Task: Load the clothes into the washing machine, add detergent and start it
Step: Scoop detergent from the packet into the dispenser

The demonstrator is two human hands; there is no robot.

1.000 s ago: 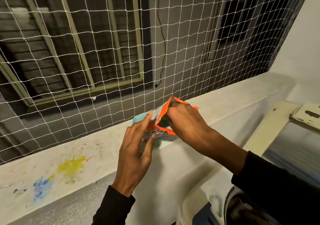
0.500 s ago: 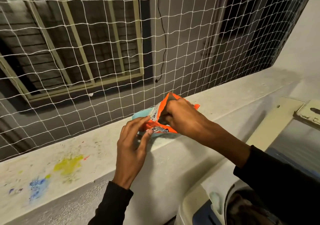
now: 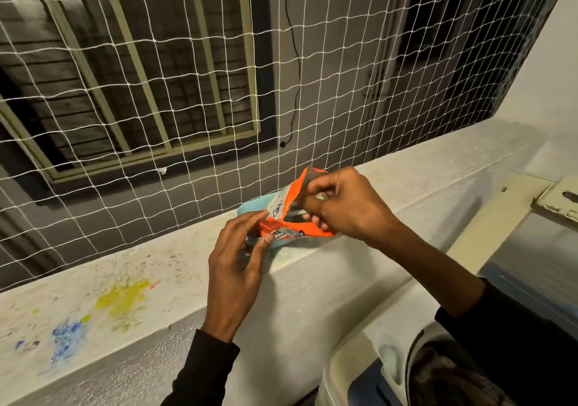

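An orange detergent packet (image 3: 291,211) stands open on the concrete ledge (image 3: 175,268), in front of a light blue bowl (image 3: 256,205). My left hand (image 3: 237,265) pinches the packet's near edge with thumb and fingertips. My right hand (image 3: 344,208) grips the far side of the mouth, with some fingers reaching into the opening. The washing machine (image 3: 369,352) shows at the bottom right, its drum opening (image 3: 444,377) holding dark clothes. The packet's contents are hidden.
A white net (image 3: 219,99) closes off the ledge's far side. Yellow and blue paint stains (image 3: 122,296) mark the ledge at left. The machine's raised lid (image 3: 528,249) stands at right against the wall.
My left hand has slid in and now pinches the packet's near edge. My right hand has shifted slightly on the mouth, spreading it wider. The view has drifted a little.
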